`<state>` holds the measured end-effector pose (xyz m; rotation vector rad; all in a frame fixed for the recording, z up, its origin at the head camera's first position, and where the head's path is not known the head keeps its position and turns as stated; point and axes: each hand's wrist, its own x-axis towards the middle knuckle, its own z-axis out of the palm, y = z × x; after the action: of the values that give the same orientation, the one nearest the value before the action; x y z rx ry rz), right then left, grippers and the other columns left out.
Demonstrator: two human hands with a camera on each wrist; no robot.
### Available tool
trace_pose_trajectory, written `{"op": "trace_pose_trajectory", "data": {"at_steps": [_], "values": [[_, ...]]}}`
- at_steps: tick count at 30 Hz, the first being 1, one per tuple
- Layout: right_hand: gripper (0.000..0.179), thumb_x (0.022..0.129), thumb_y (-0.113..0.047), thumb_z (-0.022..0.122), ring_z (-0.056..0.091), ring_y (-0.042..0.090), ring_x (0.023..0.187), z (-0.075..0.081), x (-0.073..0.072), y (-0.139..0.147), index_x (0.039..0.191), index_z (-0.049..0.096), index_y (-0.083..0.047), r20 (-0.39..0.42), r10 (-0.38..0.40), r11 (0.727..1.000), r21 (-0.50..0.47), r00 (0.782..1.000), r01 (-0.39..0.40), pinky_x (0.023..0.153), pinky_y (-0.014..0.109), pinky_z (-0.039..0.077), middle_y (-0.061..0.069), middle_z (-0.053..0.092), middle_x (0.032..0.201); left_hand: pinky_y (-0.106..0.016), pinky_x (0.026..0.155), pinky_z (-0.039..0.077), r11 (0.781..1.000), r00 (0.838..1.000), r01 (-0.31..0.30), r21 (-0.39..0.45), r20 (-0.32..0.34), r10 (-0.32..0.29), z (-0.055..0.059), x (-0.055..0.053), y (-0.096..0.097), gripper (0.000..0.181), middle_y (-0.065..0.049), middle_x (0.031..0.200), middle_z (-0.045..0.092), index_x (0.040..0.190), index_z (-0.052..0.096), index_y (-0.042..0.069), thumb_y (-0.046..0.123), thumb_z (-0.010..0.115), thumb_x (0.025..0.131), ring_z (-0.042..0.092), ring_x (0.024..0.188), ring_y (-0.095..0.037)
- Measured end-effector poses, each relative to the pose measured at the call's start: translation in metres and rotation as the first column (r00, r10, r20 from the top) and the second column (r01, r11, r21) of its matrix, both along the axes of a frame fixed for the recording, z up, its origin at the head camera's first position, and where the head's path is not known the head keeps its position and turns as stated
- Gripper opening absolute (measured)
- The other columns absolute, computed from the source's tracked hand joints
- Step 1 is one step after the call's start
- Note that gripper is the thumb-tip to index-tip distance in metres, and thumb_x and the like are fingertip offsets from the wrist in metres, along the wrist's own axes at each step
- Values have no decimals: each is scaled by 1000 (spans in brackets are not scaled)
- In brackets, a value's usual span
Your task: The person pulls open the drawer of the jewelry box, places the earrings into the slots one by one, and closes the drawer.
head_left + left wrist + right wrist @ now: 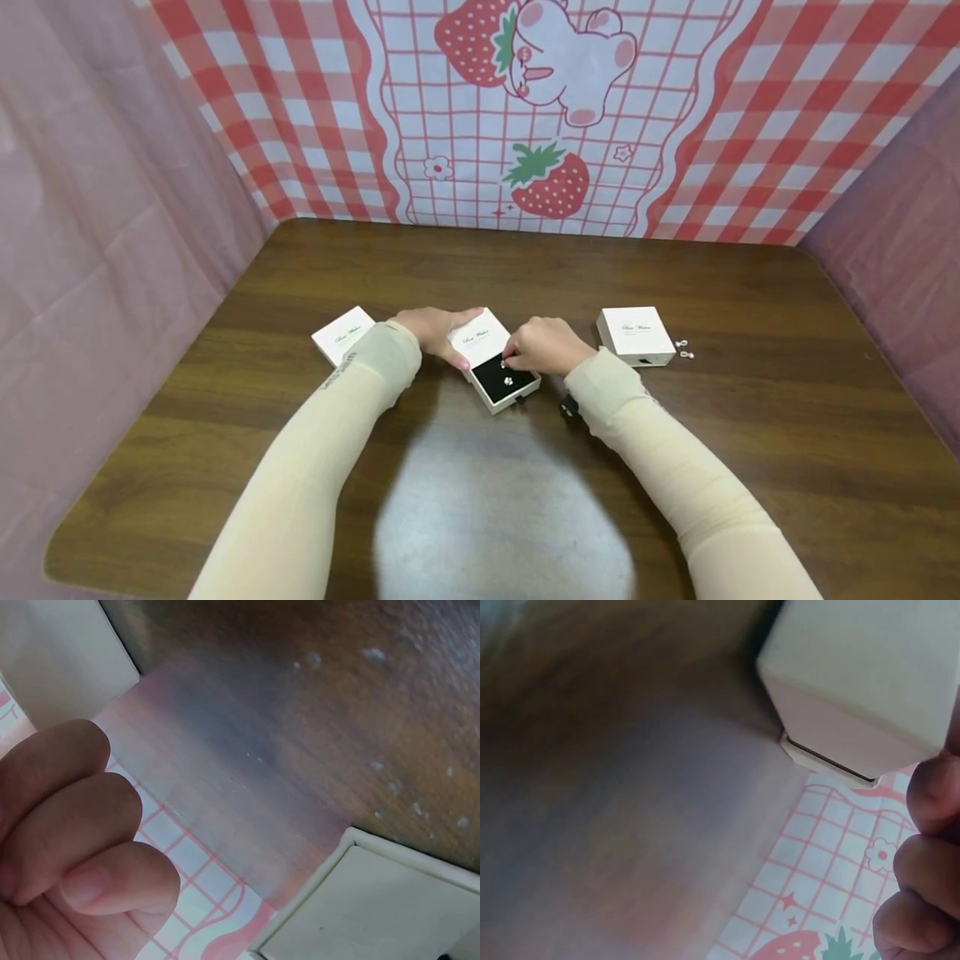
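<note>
In the head view, a small white box (477, 340) lies on the table with its drawer pulled out toward the person. The drawer has a black insert (491, 385) with a silvery flower-shaped earring (508, 381) on it. My left hand (435, 329) grips the box sleeve, fingers at its far edge and thumb at the near left. Over the insert, my right hand (551, 346) pinches a second small earring (503, 364), largely hidden by the fingertips. Curled fingers (97, 817) show in the left wrist view, and others (922, 862) in the right wrist view.
Another white box (343, 332) sits left, partly behind the left sleeve. A third white box (636, 335) stands right, beside a pair of small dangling earrings (684, 348). A small black object (570, 408) shows by the right cuff. Checked cloth (315, 108) hangs behind the table.
</note>
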<state>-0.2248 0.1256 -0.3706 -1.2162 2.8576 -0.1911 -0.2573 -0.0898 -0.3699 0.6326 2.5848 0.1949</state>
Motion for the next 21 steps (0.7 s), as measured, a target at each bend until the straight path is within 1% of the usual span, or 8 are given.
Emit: {"op": "trace_pose_trajectory", "data": {"at_steps": [8,15,21], "values": [[9,83,-20,70,66,20,68,0,-1,-2,86,78,-17,-7,6,1000,17,1000,-6,59,41,52,-3,72,79,-44,87,44,1000,1000,-7,6,1,7,0,1,0,102,-13,141,49,154,15,34,54,75,75,54,114,-28],[8,83,-19,69,64,20,65,1,-1,-3,83,77,-17,-20,17,1000,15,1000,-16,57,41,51,-4,71,76,-42,90,44,1000,1000,8,19,4,-8,1,0,0,102,-12,142,48,155,15,31,53,75,76,53,115,-28],[8,83,-19,69,63,19,63,2,-1,-6,81,76,-18,-21,21,1000,12,1000,-21,55,41,51,-4,70,74,-43,87,45,1000,1000,7,5,-3,-7,1,1,0,102,-12,142,48,155,15,31,54,75,76,54,113,-28]]}}
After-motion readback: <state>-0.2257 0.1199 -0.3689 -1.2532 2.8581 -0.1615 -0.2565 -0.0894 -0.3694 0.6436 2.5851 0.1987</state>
